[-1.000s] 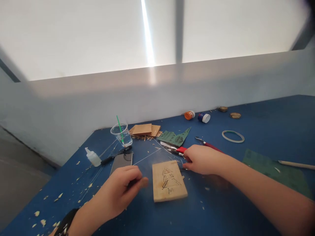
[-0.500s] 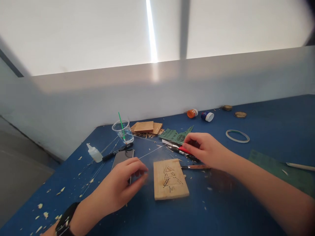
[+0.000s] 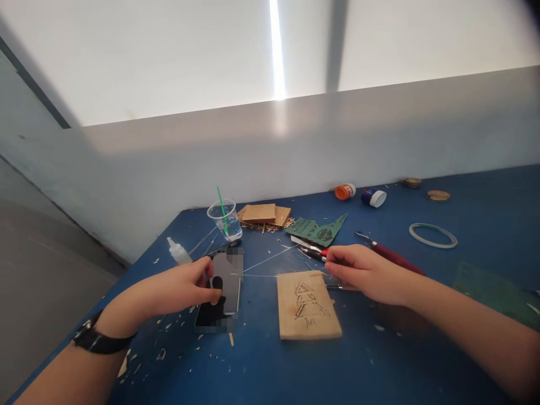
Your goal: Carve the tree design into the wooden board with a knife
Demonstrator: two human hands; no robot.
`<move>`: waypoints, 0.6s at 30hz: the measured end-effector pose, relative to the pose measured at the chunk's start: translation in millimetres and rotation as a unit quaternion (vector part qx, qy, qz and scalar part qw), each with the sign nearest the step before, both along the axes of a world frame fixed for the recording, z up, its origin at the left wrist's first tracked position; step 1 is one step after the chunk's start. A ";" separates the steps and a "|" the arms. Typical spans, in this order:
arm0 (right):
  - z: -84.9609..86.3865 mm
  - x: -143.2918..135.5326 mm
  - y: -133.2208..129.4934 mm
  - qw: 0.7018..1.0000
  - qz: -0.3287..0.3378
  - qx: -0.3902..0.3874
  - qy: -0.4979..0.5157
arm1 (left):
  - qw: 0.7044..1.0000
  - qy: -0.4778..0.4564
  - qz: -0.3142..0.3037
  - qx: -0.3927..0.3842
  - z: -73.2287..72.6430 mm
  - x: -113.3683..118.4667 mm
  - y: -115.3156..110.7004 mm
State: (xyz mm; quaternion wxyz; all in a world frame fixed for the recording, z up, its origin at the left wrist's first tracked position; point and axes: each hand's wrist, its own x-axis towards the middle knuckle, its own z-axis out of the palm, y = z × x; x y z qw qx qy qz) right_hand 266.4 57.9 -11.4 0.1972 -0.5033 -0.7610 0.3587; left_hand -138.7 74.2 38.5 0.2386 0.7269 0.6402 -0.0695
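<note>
My left hand [image 3: 185, 287] is over the dark phone [image 3: 230, 281], thumb stretched across its screen and fingers curled by its upper left edge, with a gap between them and nothing visibly held. Behind those fingers lies a black marker [image 3: 228, 247], partly covered. A flat wooden block [image 3: 307, 326] with a tree-like carved drawing lies between the hands. My right hand [image 3: 363, 270] is at the block's upper right, thumb and forefinger brought together beside the pens [image 3: 312, 252]. What they pinch, if anything, is hidden. Under that hand shows the metal shaft of a carving tool [image 3: 334, 286].
Green sandpaper [image 3: 318, 229], wooden pieces [image 3: 259, 213] and a cup of water [image 3: 225, 219] stand toward the wall. A white squeeze bottle [image 3: 178, 251] is at left. Rightward lie a red-handled tool [image 3: 396, 259], a tape ring [image 3: 432, 236] and paint jars [image 3: 345, 192].
My left hand has moved from in front of the phone onto it, thumb now over the screen. The right hand has come slightly nearer the block, and the red-handled tool shows behind it. The view shifted left.
</note>
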 end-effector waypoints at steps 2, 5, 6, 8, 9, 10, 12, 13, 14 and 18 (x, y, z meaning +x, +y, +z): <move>0.5 -1.4 -0.2 0.999 0.009 0.016 -0.028 | 1.000 0.000 0.003 -0.007 -0.7 2.1 0.5; 0.5 -2.5 0.2 0.996 0.008 0.053 -0.077 | 1.000 0.005 0.009 0.002 -2.6 5.9 0.0; 0.8 -2.2 0.7 0.993 0.002 0.070 -0.093 | 1.000 0.007 0.009 0.004 -3.5 6.5 -0.2; 3.2 -1.1 1.7 0.987 -0.013 0.108 -0.120 | 1.000 0.013 0.005 0.006 -5.2 6.1 -0.2; 5.7 -0.7 1.3 0.983 -0.021 0.129 -0.132 | 1.000 0.017 0.002 0.006 -6.0 5.1 0.2; 9.0 -1.0 -0.3 0.978 -0.029 0.149 -0.141 | 1.000 0.023 0.000 0.005 -6.9 3.7 1.0; 16.4 -4.3 -9.4 0.971 -0.038 0.180 -0.152 | 0.999 0.038 -0.003 0.007 -8.9 0.4 3.9; 19.5 -7.7 -17.5 0.969 -0.036 0.191 -0.152 | 0.999 0.044 -0.002 0.012 -10.0 -1.2 5.9; 21.3 -11.9 -28.3 0.968 -0.029 0.201 -0.149 | 0.999 0.049 0.001 0.018 -10.9 -2.6 8.1; 10.9 -30.2 -87.4 0.947 0.096 0.286 -0.107 | 0.998 0.043 0.005 0.036 -10.3 -5.9 12.7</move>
